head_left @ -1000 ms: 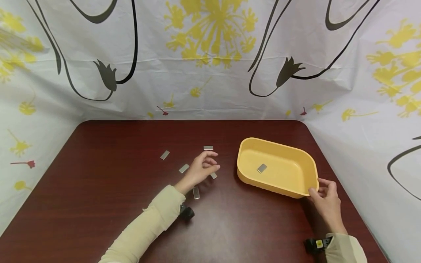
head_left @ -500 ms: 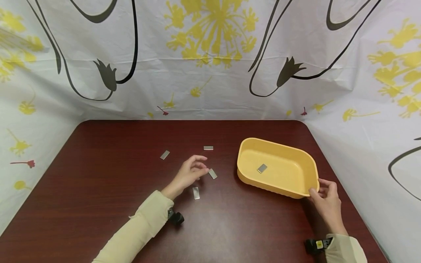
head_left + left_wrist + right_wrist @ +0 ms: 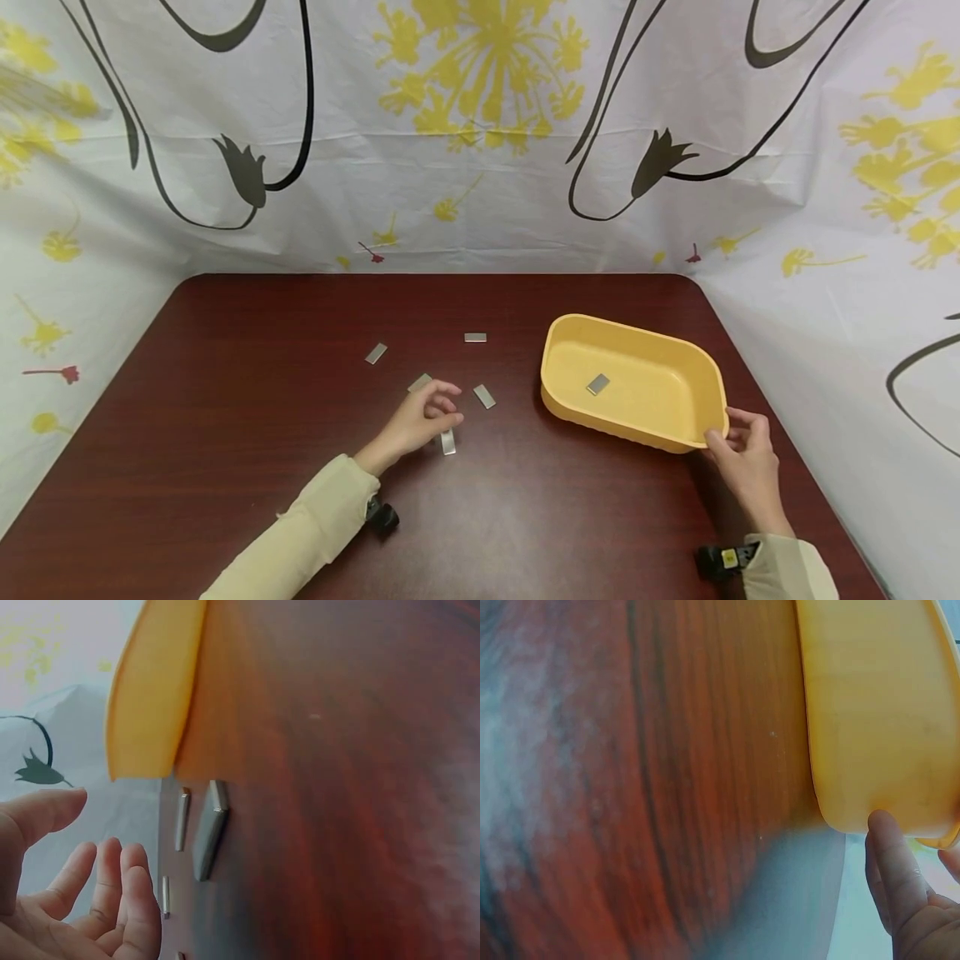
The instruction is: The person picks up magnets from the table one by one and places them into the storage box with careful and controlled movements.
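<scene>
My left hand [image 3: 408,425] hovers over the middle of the table, thumb and fingers apart, with nothing between them. Just below its fingertips in the head view lies a small silvery rectangular block [image 3: 448,442], partly hidden by the hand. Another such block [image 3: 418,382] shows behind the knuckles, and a third block [image 3: 484,397] lies to the right of the fingers. On the right, my right hand [image 3: 746,471] holds the near right corner of a yellow plastic tub [image 3: 660,396], thumb and fingers on its rim. One block [image 3: 597,384] lies inside the tub.
Farther back on the dark red-brown table [image 3: 247,417] lie two more blocks, one toward the back [image 3: 475,337] and one to the left [image 3: 377,354]. A patterned white cloth [image 3: 480,208] hangs behind the table and at both sides.
My left hand has moved left and nearer to the person, away from the back block, with nothing in it. The right hand and the tub have stayed in place.
</scene>
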{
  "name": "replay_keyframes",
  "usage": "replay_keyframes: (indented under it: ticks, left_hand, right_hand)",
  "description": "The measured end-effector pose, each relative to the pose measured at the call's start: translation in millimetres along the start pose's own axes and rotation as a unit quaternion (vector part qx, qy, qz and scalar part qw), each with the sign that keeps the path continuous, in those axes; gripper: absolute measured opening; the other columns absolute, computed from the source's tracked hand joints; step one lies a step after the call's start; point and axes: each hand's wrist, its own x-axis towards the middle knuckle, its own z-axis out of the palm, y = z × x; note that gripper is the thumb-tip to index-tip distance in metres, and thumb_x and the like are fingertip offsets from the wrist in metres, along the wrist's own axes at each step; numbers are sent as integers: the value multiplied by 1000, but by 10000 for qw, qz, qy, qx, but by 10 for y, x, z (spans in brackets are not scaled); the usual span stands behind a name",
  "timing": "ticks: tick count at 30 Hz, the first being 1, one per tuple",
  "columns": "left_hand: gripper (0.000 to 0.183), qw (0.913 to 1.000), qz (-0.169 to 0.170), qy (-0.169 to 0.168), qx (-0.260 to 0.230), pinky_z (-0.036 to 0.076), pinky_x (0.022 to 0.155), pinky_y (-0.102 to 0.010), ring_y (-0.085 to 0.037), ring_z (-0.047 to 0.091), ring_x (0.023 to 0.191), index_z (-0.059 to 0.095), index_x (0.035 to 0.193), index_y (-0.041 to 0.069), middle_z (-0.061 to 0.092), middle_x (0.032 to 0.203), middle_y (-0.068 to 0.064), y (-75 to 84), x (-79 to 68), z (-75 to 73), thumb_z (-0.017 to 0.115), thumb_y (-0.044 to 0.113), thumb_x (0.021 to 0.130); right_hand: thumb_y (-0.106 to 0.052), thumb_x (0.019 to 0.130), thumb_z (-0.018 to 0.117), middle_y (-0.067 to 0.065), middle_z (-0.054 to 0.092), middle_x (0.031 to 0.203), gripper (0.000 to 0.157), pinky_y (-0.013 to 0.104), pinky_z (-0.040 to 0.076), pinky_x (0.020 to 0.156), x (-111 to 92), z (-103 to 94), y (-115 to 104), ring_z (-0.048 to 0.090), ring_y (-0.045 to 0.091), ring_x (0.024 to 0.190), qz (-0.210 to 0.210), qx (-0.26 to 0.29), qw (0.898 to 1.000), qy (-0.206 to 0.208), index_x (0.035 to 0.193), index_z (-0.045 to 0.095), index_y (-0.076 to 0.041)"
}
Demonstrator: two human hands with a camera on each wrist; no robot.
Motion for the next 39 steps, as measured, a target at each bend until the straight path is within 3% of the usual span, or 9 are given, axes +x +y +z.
replay_keyframes:
  ticks: [7, 13, 26, 39]
  left_hand:
    - [34, 9991, 182, -157, 348, 45, 67, -30, -18, 56, 75, 54, 107, 0, 57, 87, -10, -99, -40, 32, 66, 11, 78]
    - [33, 9985, 354, -163, 394, 46, 71, -31, -21, 56, 76, 55, 104, -2, 57, 88, -14, -164, -71, 48, 68, 9, 76]
    - [32, 9959, 369, -69, 821, 45, 70, -31, -22, 54, 78, 57, 101, 1, 56, 88, -10, -211, -118, 48, 71, 7, 72]
    - [37, 9859, 630, -107, 1549, 40, 66, -25, -17, 47, 73, 58, 97, 5, 51, 85, -4, -230, -114, 64, 76, 9, 65]
  right_hand:
    - [-10, 81, 51, 10, 53, 85, 43, 17, 47, 47, -141, -87, -385, 53, -3, 57, 146, 67, 9998, -139, 120, 35, -2]
    - [-10, 81, 51, 8, 53, 83, 42, 18, 47, 47, -140, -85, -393, 53, -3, 58, 149, 56, 9998, -130, 120, 36, -3]
    - [-10, 81, 51, 7, 53, 82, 42, 20, 48, 48, -152, -94, -413, 54, -2, 57, 139, 105, 9998, -139, 119, 36, -2]
    - [-11, 81, 51, 9, 52, 84, 42, 19, 48, 48, -134, -78, -354, 54, -1, 58, 44, 99, 9999, -120, 119, 35, -2]
